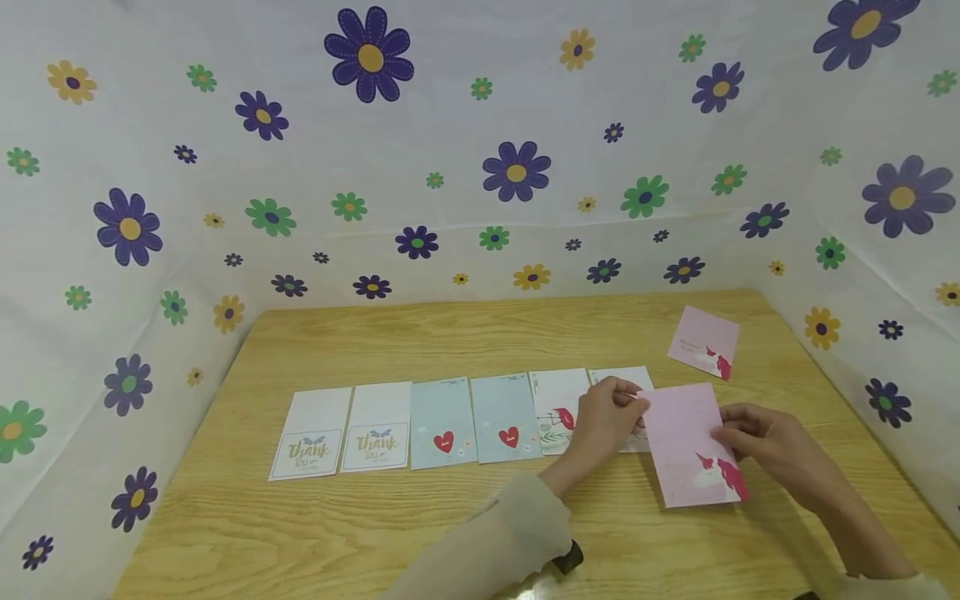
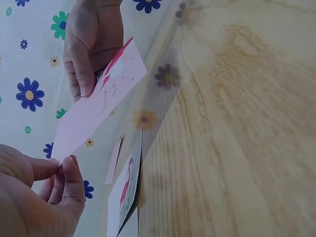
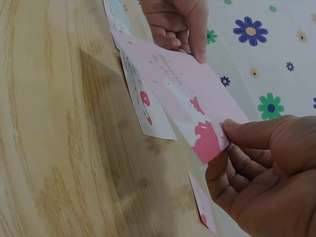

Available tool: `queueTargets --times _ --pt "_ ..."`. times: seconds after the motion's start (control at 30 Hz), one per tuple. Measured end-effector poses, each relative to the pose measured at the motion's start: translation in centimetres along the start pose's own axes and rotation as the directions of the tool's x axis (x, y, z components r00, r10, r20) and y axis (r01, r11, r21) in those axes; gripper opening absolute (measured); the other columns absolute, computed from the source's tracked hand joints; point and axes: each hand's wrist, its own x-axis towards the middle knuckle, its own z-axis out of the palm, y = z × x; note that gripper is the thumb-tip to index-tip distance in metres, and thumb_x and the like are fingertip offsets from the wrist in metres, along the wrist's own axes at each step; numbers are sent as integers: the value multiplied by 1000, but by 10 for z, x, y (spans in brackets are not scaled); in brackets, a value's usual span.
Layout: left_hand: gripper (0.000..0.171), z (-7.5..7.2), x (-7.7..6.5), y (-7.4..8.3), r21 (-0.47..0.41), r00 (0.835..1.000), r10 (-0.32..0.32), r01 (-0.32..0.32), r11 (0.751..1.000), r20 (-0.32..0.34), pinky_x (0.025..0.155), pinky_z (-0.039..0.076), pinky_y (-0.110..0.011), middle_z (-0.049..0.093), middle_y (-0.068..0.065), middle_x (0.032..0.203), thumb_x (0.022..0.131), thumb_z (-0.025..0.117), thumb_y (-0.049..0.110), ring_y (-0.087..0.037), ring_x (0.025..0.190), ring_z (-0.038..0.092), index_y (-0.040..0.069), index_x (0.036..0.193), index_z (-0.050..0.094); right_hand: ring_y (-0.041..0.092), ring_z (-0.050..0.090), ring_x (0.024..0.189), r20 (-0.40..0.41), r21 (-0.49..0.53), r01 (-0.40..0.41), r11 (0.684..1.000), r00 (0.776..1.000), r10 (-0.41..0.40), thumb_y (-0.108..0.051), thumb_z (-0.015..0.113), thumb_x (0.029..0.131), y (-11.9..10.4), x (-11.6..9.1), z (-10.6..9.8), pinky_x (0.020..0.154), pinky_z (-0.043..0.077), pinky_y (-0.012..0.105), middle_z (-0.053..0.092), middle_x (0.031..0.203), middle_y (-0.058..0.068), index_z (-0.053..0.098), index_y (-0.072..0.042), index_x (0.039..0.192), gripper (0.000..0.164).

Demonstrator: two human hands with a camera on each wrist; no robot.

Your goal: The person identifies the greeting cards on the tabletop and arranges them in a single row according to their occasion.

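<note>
A pink card with a white and dark-pink unicorn is held up above the right part of the table. My left hand pinches its upper left corner between thumb and fingers, as the left wrist view also shows at the pink card. On the opposite edge my right hand pinches the card, thumb on the printed face in the right wrist view. Partly behind my left hand lie two white cards with red flowers. Another pink unicorn card lies tilted farther back.
Along the wooden table a row of cards continues leftward: two blue heart cards and two white "Thank you" cards. A white cloth printed with flowers surrounds the table at the back and sides.
</note>
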Motion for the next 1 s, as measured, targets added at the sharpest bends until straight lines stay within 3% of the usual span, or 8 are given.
queueTargets --times 0.2,0.43,0.63,0.77,1.0 --pt "4 3 -2 -4 -19 996 -63 64 998 67 63 60 -30 66 3 71 95 73 4 -13 62 69 5 95 70 15 66 81 -14 22 -23 1000 1000 23 -24 62 106 2 5 -7 74 53 24 72 102 12 53 16 137 51" --pt "6 8 -4 -4 0 992 -87 87 996 92 58 57 -23 66 3 69 93 75 2 -11 59 68 2 95 69 15 67 81 -18 47 -26 999 999 27 -25 61 106 1 9 -11 74 53 21 73 102 13 50 19 138 55" --pt "9 10 -2 -2 12 995 -84 84 996 55 58 57 -23 67 3 71 91 77 3 -9 59 67 3 96 70 15 68 82 4 81 -21 996 1000 21 -23 58 108 2 11 -13 75 55 23 73 103 13 43 19 143 57" --pt "8 13 1 -1 -34 995 -96 97 995 7 61 59 -28 69 1 72 91 77 2 -11 59 68 3 95 70 18 69 80 30 111 -28 993 999 25 -20 58 107 5 13 -15 73 57 28 73 101 12 39 19 145 57" --pt "13 27 9 -2 -104 991 -107 98 990 -82 56 56 -24 67 5 69 89 78 1 -9 54 65 9 94 70 14 68 84 17 101 -102 990 995 100 -28 58 108 8 16 -19 75 57 25 72 110 14 45 21 140 59"
